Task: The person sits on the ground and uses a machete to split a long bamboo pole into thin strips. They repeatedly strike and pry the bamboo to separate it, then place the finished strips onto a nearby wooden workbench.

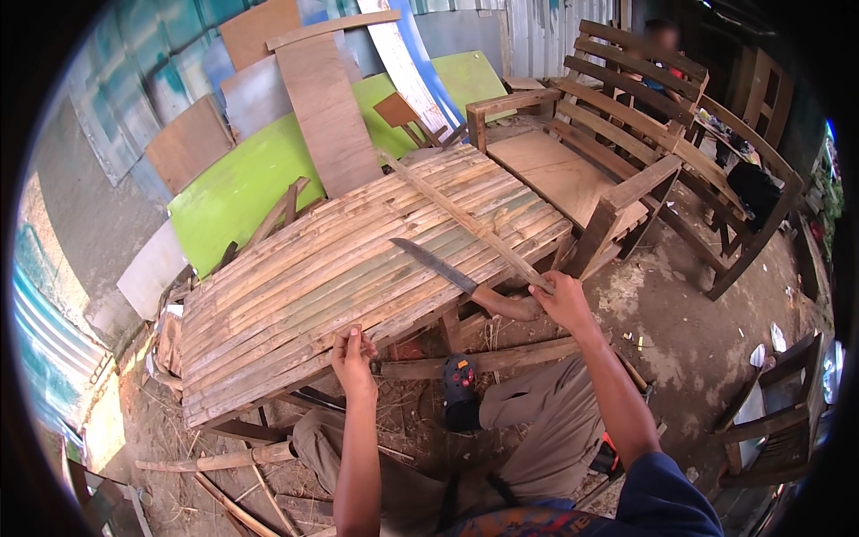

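Note:
My right hand [564, 302] is closed on the near end of a long bamboo strip [483, 234], which slants away over the bamboo-slat table [277, 300]. A machete [437, 264] with a dark blade and wooden handle lies just left of that strip, its handle jutting past the table's near edge. At the same edge, farther left, my left hand [356, 360] has its fingers curled with thumb and fingertips together. Whatever sits in that pinch, if anything, is too small to make out.
Beyond the table, a green panel [259, 174] and wooden boards lean against metal sheeting. A slatted wooden bench [617, 192] stands at right, with a blurred person behind it. Bamboo poles [233, 460] and scraps litter the ground by my legs. A wooden chair [774, 416] stands lower right.

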The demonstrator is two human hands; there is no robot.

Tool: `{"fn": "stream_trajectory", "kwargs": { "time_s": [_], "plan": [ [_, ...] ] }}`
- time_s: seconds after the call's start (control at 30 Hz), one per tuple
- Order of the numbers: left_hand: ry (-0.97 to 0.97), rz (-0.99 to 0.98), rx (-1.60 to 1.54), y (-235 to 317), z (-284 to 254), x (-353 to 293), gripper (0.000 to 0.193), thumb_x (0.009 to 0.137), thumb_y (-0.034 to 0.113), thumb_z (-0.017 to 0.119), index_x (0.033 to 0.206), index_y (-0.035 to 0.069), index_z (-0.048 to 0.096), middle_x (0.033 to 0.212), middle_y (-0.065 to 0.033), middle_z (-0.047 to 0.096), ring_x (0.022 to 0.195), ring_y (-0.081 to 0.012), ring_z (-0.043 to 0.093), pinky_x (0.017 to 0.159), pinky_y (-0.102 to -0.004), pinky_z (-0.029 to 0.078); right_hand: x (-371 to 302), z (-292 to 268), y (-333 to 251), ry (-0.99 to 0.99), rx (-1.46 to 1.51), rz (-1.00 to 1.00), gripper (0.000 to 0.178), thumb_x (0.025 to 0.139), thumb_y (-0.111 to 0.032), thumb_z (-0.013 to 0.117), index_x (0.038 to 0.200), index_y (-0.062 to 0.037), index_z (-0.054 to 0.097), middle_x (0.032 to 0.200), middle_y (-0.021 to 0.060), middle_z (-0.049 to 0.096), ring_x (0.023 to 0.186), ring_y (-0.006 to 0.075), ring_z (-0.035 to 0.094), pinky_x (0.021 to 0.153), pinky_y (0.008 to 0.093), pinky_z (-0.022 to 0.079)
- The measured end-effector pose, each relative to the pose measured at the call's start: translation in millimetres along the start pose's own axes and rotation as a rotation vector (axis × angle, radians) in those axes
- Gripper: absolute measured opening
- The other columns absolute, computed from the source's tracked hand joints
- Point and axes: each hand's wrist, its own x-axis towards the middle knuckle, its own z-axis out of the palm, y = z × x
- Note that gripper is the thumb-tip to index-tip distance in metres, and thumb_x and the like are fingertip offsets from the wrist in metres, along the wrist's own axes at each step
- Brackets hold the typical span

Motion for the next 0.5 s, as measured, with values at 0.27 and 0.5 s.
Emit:
{"fn": "stream_trajectory", "kwargs": {
  "time_s": [0.27,0.5],
  "plan": [
    [-0.087,-0.109,0.030,-42,-21,-60,0.014,0.098,0.017,0.063,0.101,0.003,0.064,0.076,-0.0028,0.059,0.067,-0.0105,0.056,0.062,-0.0265,0.045,-32,-5,-32,0.339,0.032,-0.084,0.023,0.090,-0.011,0.068,0.106,0.0041,0.064,0.097,0.0212,0.063,0.092,0.0387,0.063,0.081,0.0428,0.050],
    [-0.013,-0.290,0.158,-93,-42,-96,0.015,0.097,0.018,0.064,0.099,0.003,0.064,0.074,-0.0017,0.058,0.064,-0.0105,0.055,0.058,-0.0268,0.045,-75,32,-71,0.213,-0.145,-0.329,0.049,0.080,-0.013,0.077,0.123,-0.0046,0.056,0.126,0.0136,0.053,0.121,0.0339,0.051,0.104,0.0458,0.038]
  ]
}}
